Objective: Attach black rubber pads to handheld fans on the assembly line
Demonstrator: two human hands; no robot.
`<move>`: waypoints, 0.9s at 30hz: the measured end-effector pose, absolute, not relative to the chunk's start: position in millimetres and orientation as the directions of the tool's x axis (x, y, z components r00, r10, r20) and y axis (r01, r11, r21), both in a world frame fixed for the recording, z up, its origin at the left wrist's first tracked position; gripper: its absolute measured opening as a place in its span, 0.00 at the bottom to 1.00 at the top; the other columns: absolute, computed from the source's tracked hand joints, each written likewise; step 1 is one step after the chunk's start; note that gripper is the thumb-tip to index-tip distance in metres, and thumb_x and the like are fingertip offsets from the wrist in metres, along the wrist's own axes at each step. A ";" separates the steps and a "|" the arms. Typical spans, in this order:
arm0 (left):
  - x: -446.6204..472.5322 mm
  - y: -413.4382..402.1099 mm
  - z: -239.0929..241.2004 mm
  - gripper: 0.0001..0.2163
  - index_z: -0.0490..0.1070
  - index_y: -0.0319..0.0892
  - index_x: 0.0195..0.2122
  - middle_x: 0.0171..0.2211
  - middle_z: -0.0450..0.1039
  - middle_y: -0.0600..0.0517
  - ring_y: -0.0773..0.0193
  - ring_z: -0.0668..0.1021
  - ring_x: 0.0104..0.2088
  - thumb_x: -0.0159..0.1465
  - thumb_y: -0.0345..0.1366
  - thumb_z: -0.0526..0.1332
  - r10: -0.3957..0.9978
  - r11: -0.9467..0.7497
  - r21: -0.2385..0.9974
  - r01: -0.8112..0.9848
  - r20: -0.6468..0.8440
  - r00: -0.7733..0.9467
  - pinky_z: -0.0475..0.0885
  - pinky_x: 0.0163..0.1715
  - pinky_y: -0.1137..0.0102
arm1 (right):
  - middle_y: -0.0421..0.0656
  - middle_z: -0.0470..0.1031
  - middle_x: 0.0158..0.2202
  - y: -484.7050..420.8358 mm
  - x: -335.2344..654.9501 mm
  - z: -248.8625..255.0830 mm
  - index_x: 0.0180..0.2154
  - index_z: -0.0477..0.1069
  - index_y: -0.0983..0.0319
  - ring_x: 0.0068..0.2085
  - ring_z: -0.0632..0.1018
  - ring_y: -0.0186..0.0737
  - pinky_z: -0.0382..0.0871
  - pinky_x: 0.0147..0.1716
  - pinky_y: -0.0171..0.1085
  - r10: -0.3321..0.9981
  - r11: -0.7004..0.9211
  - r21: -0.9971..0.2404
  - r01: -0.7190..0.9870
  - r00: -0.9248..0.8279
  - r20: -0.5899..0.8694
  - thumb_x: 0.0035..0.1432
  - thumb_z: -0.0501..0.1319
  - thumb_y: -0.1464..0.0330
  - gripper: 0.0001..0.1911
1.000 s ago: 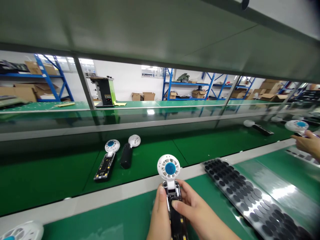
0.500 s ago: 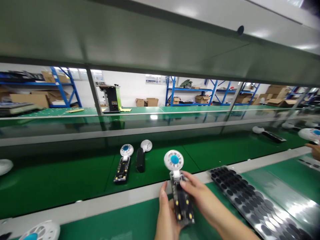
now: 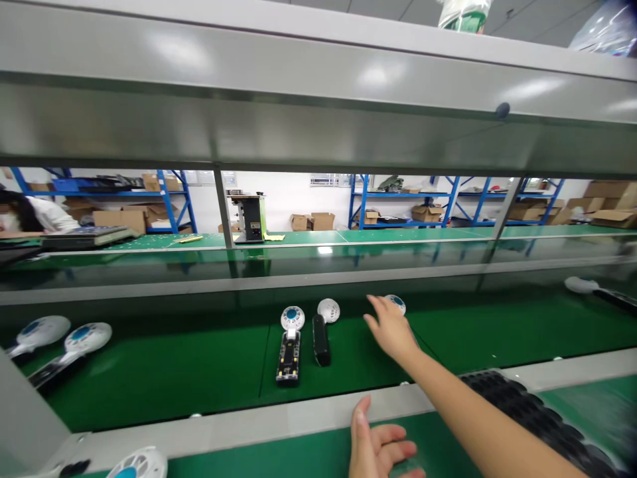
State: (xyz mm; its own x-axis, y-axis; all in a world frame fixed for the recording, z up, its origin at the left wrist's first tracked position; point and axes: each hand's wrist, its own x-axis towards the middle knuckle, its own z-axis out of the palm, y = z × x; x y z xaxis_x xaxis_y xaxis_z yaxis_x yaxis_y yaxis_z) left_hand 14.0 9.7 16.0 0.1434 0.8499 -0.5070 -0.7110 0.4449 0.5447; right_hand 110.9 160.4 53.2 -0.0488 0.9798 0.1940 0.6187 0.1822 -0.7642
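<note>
Over the green belt my right hand (image 3: 394, 332) is stretched out, its fingers apart. A white round slotted head with a blue centre (image 3: 397, 303) shows just behind it; the rest of that device is hidden by the hand. Nearer to me, my left hand (image 3: 378, 448) is open and holds nothing, palm turned to the right, fingers spread above the green bench. Left of my right hand lie two more devices on the belt: one with its black circuit-board body (image 3: 288, 358) face up, the other showing a plain black back (image 3: 321, 340).
A sheet of round black pads (image 3: 532, 411) lies at the right of the bench. More white-headed devices sit on the belt at far left (image 3: 88, 337) and far right (image 3: 582, 285), and one at the front edge (image 3: 139, 463). A grey shelf (image 3: 298, 126) hangs overhead.
The device that both hands held over the bench is no longer between them. My right hand has reached forward over the belt; my left hand has opened. The view has shifted.
</note>
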 end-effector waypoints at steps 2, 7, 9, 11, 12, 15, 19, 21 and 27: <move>10.9 10.8 16.1 0.28 0.46 0.46 0.57 0.32 0.68 0.46 0.58 0.74 0.31 0.60 0.56 0.38 0.838 0.452 0.493 -0.743 -0.521 0.164 0.68 0.28 0.64 | 0.44 0.53 0.60 143.6 78.0 45.6 0.51 0.62 0.58 0.57 0.59 0.49 0.54 0.54 0.53 0.948 0.315 -0.737 0.599 -0.235 0.214 0.57 0.59 0.66 0.20; 7.4 11.4 16.9 0.29 0.43 0.47 0.58 0.42 0.67 0.40 0.54 0.73 0.39 0.59 0.57 0.38 0.859 0.426 0.403 -0.810 -0.460 0.223 0.66 0.35 0.62 | 0.45 0.61 0.54 127.0 36.7 32.7 0.40 0.69 0.63 0.50 0.66 0.46 0.60 0.49 0.50 0.922 0.353 -0.776 0.522 -0.334 0.195 0.54 0.61 0.65 0.12; 7.4 11.1 16.2 0.29 0.45 0.46 0.57 0.43 0.65 0.39 0.54 0.73 0.38 0.59 0.57 0.38 0.858 0.436 0.416 -0.798 -0.461 0.228 0.66 0.36 0.62 | 0.44 0.67 0.46 125.9 48.3 39.6 0.37 0.68 0.64 0.44 0.70 0.42 0.63 0.44 0.47 0.942 0.307 -0.828 0.469 -0.273 0.194 0.55 0.59 0.65 0.09; 7.2 9.5 16.4 0.29 0.47 0.43 0.57 0.43 0.65 0.39 0.55 0.73 0.37 0.60 0.57 0.40 0.854 0.449 0.440 -0.778 -0.468 0.228 0.66 0.35 0.64 | 0.42 0.70 0.37 114.8 70.0 50.6 0.34 0.64 0.63 0.38 0.73 0.39 0.66 0.39 0.43 0.960 0.250 -0.893 0.374 -0.218 0.177 0.57 0.56 0.64 0.08; 6.8 7.8 17.3 0.29 0.47 0.42 0.57 0.44 0.64 0.39 0.55 0.72 0.38 0.60 0.56 0.40 0.858 0.444 0.447 -0.776 -0.461 0.226 0.66 0.35 0.64 | 0.41 0.71 0.35 103.1 81.6 55.6 0.33 0.62 0.61 0.35 0.73 0.39 0.66 0.38 0.42 0.966 0.220 -0.923 0.314 -0.200 0.162 0.57 0.54 0.63 0.07; 5.3 -1.0 23.1 0.26 0.51 0.42 0.56 0.49 0.63 0.39 0.54 0.69 0.47 0.62 0.53 0.40 0.916 0.383 0.454 -0.805 -0.298 0.268 0.65 0.41 0.62 | 0.40 0.71 0.35 44.5 108.3 61.9 0.32 0.53 0.57 0.36 0.74 0.38 0.67 0.36 0.39 0.980 0.131 -0.980 0.150 -0.169 0.105 0.58 0.49 0.62 0.07; 4.2 -11.5 32.7 0.17 0.63 0.36 0.45 0.44 0.70 0.39 0.50 0.72 0.46 0.63 0.45 0.49 0.910 0.413 0.459 -0.786 -0.229 0.344 0.66 0.43 0.59 | 0.39 0.70 0.36 -40.7 120.1 55.2 0.33 0.59 0.56 0.39 0.73 0.41 0.66 0.37 0.38 0.977 -0.067 -0.993 0.100 -0.194 -0.085 0.52 0.57 0.62 0.09; 4.3 -13.3 35.1 0.13 0.65 0.37 0.41 0.41 0.71 0.41 0.51 0.74 0.42 0.61 0.41 0.54 0.892 0.450 0.496 -0.742 -0.292 0.346 0.68 0.39 0.58 | 0.42 0.69 0.45 -67.5 126.9 49.9 0.40 0.62 0.54 0.46 0.71 0.43 0.65 0.43 0.40 0.983 -0.080 -0.967 0.244 -0.142 -0.117 0.53 0.57 0.65 0.11; 2.4 -10.1 30.9 0.12 0.64 0.40 0.37 0.25 0.73 0.50 0.61 0.76 0.25 0.57 0.42 0.58 0.867 0.480 0.551 -0.683 -0.418 0.272 0.70 0.26 0.66 | 0.44 0.72 0.41 -100.9 161.1 37.9 0.36 0.72 0.54 0.42 0.74 0.43 0.68 0.43 0.38 0.912 0.234 -0.618 0.751 -0.389 -0.128 0.49 0.60 0.74 0.11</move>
